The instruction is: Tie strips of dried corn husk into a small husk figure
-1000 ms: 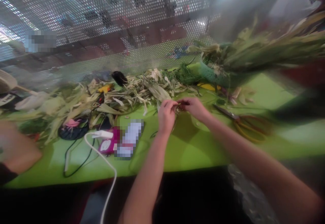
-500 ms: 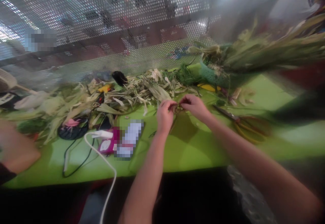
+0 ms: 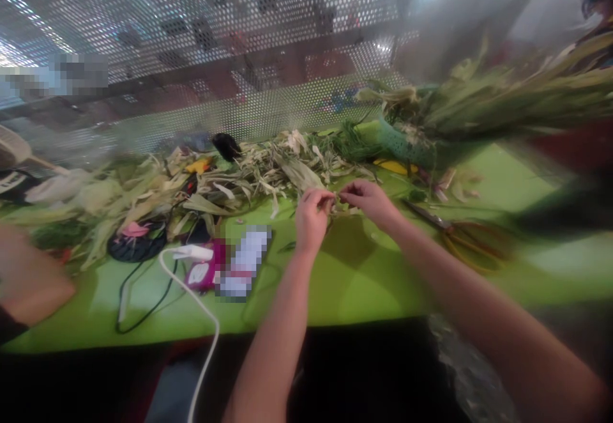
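My left hand [image 3: 312, 217] is closed in a pinch above the green table [image 3: 364, 289], thumb and forefinger pressed together at a small, thin bit I cannot make out. Just to its right, my right hand [image 3: 368, 198] pinches too, its fingertips close to those of the left. Whatever lies between the fingers is too small and blurred to name. Behind both hands spreads a heap of dry corn husks [image 3: 297, 170], one broad leaf reaching almost to my left hand. Scissors with yellow handles [image 3: 474, 244] lie right of my right forearm.
Left of my arms lie a phone [image 3: 246, 263], a magenta box with a white charger [image 3: 194, 253], a white cable [image 3: 215, 327] and a black round pouch [image 3: 136, 244]. A teal basket [image 3: 405, 138] stands at back right. Another person's arm [image 3: 33, 273] rests at far left.
My hands stay nearly in place, with the fingertips shifting slightly. A thin strand that hung below my left hand is less visible now.
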{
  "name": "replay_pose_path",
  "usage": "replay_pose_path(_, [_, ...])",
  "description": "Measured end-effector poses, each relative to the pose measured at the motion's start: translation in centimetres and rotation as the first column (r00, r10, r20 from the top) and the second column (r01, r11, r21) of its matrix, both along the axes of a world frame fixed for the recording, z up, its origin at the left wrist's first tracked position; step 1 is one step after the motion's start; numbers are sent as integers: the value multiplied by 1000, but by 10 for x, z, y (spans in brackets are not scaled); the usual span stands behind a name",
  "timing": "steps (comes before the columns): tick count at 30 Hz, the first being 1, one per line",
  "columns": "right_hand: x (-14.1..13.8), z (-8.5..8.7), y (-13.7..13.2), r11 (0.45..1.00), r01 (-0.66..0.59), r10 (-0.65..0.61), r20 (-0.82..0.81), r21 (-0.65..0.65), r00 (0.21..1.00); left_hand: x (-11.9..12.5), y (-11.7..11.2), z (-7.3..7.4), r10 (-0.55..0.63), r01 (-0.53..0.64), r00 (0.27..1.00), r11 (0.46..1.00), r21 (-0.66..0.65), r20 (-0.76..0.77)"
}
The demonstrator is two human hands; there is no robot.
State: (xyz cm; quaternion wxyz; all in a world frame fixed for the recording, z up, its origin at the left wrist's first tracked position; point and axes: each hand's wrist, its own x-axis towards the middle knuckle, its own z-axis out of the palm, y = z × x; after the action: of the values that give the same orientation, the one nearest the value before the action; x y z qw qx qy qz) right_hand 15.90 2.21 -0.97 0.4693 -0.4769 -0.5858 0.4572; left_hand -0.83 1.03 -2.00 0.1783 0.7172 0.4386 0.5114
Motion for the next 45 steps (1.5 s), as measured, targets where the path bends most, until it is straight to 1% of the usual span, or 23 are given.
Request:
replay_pose_path(5, [-2, 1, -4, 998, -32, 36, 63, -61, 997, -1, 1, 0, -8, 8, 1000, 1000, -3, -21])
replay_pose_path(12, [-3, -1, -2, 994, -66, 62, -48, -83, 997, 0, 0, 3, -16, 16, 1000, 1000, 4, -16])
replay_pose_path(16, [-2, 1, -1, 994, -49, 46, -32, -99, 998, -4, 1, 5, -37, 37, 999, 999, -30, -12])
replay_pose_path(19, [3, 1, 1, 998, -30, 34, 72, -57, 997, -9, 3, 7, -20, 21, 1000, 993, -119, 14])
replay_pose_path(21, [8, -1, 3, 1000, -18, 19, 186, -8, 982, -13, 6, 7, 17, -13, 1000, 981, -194, 16])
replay_pose_path(23, [11, -1, 5, 999, -15, 2, 310, 41, 951, -15, 7, 7, 49, -53, 999, 968, -245, -21])
replay_pose_path(25, [13, -1, 5, 996, -8, -29, 413, 87, 910, -16, 7, 7, 74, -90, 995, 965, -246, -74])
replay_pose_path(27, [13, 2, 3, 994, 14, -62, 461, 108, 885, -16, 6, 7, 97, -120, 989, 967, -223, -109])
replay_pose_path(29, [11, 6, 1, 992, 53, -97, 421, 113, 902, -14, 5, 7, 117, -141, 986, 966, -218, -118])
replay_pose_path(31, [9, 11, -2, 990, 59, -93, 280, 128, 955, -12, 4, 7, 107, -133, 988, 958, -253, -114])
replay_pose_path(33, [7, 12, -5, 990, 5, -18, 90, 139, 996, -10, 3, 7, 89, -115, 991, 952, -284, -104])
replay_pose_path(34, [6, 12, -5, 991, -38, 38, -1, 129, 999, -9, 3, 7, 83, -107, 992, 951, -291, -96])
replay_pose_path(37, [3, 5, -5, 987, -158, 163, -207, 39, 965, -7, 3, 7, 71, -75, 997, 942, -328, -23])
replay_pose_path(39, [2, 0, -3, 981, -195, 184, -287, -10, 940, -7, 3, 7, 43, 0, 994, 925, -380, 104])
replay_pose_path(41, [1, -3, -1, 981, -191, 170, -313, -38, 934, -8, 4, 7, -16, 126, 964, 906, -404, 265])
replay_pose_path(43, [0, -4, 0, 985, -164, 139, -307, -56, 942, -8, 4, 7, -99, 275, 904, 880, -387, 416])
replay_pose_path(45, [0, -3, 0, 988, -142, 116, -304, -64, 946, -7, 3, 7, -177, 408, 831, 838, -362, 527])
